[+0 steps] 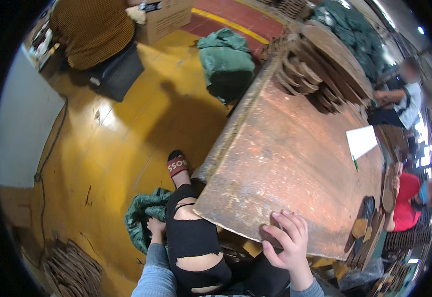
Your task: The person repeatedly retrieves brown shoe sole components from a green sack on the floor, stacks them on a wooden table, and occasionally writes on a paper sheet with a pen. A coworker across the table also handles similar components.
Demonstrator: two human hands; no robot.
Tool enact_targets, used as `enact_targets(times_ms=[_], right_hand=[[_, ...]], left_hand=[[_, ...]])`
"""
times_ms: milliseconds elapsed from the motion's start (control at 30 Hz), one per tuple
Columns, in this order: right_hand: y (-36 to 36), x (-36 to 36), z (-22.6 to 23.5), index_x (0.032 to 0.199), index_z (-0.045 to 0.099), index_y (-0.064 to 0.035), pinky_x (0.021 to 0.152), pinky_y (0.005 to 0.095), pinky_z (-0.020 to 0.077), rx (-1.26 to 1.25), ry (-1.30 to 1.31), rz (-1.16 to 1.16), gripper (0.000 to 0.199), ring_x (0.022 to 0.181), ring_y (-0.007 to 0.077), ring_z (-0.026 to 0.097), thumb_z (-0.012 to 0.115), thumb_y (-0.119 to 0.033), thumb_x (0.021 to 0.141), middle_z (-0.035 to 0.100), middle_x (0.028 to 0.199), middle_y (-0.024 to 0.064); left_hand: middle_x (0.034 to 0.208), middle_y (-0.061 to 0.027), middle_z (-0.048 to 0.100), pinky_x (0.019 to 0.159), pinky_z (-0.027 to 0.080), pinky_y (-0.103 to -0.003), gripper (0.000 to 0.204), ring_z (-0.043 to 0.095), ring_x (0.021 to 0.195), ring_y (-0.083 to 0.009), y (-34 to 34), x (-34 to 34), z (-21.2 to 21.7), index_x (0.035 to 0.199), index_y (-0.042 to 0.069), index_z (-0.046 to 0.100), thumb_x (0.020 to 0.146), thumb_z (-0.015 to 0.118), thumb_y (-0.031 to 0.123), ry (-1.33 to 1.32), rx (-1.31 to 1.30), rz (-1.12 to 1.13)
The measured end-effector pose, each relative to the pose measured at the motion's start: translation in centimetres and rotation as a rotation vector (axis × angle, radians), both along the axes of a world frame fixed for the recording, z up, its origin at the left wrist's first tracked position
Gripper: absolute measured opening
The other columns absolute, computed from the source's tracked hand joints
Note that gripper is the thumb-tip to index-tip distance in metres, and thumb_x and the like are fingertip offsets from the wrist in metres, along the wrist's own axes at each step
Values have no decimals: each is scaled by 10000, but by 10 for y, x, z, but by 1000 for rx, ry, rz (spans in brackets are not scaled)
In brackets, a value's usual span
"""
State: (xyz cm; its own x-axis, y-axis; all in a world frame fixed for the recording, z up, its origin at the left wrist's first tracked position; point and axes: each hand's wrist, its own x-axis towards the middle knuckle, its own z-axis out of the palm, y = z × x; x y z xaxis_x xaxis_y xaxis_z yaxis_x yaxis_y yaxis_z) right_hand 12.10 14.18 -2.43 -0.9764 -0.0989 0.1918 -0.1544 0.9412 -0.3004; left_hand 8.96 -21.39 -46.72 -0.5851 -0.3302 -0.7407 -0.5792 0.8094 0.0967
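Note:
Down beside my leg, my left hand is closed on the edge of a crumpled green woven sack. Its fingertips are partly hidden in the folds, and I cannot see into the sack. My right hand is over the near edge of a worn brown table, its fingers spread and nothing in them. The fingertips rest at or just over the tabletop.
Stacked brown sole-shaped pieces stand at the table's far end. A white sheet and a green pen lie toward its right side. Another green sack stands on the yellow floor. Co-workers sit at right; a cable runs along the left.

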Motion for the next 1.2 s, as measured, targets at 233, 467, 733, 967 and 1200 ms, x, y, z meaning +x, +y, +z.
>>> enact_targets(times_ms=[233, 467, 733, 967, 1200], right_hand=[[0, 2, 3, 1139, 678, -174, 1077, 460, 374, -64, 44, 18, 304, 1231, 270, 539, 668, -274, 852, 608, 1282, 77], [5, 14, -10, 1135, 673, -172, 1115, 521, 315, -151, 263, 92, 305, 1307, 285, 476, 671, -268, 845, 576, 1324, 71], [-64, 11, 8, 1222, 593, -132, 1122, 548, 297, -487, 277, 459, 348, 1371, 415, 358, 614, -287, 911, 448, 1405, 183], [-32, 18, 76, 1342, 529, -122, 1104, 542, 327, -530, 574, 322, 529, 1349, 446, 374, 662, -227, 841, 424, 1421, 233], [55, 73, 116, 1213, 645, -117, 1055, 474, 415, -259, 916, 101, 457, 1276, 390, 474, 708, -119, 760, 517, 1355, 171]], left_hand=[[1402, -254, 481, 1084, 380, -459, 996, 458, 1317, -398, -43, 29, 39, 1393, -29, 412, 671, 777, 552, 399, 302, 156], [1418, -230, 476, 1100, 354, -419, 817, 457, 1319, -350, -143, -10, 132, 1399, -45, 407, 806, 697, 438, 575, 355, 56], [1407, -210, 490, 1106, 337, -393, 669, 459, 1312, -314, -217, -101, 439, 1398, -59, 408, 907, 611, 347, 1068, 211, -269], [1231, -292, 583, 1007, 422, -454, 400, 550, 1165, -423, -4, -150, 649, 1241, -64, 530, 885, 535, 120, 1399, 40, -828], [864, -190, 632, 791, 450, -456, 441, 629, 867, -350, 249, -105, 654, 845, 43, 660, 527, 723, 342, 1143, -284, -1639]])
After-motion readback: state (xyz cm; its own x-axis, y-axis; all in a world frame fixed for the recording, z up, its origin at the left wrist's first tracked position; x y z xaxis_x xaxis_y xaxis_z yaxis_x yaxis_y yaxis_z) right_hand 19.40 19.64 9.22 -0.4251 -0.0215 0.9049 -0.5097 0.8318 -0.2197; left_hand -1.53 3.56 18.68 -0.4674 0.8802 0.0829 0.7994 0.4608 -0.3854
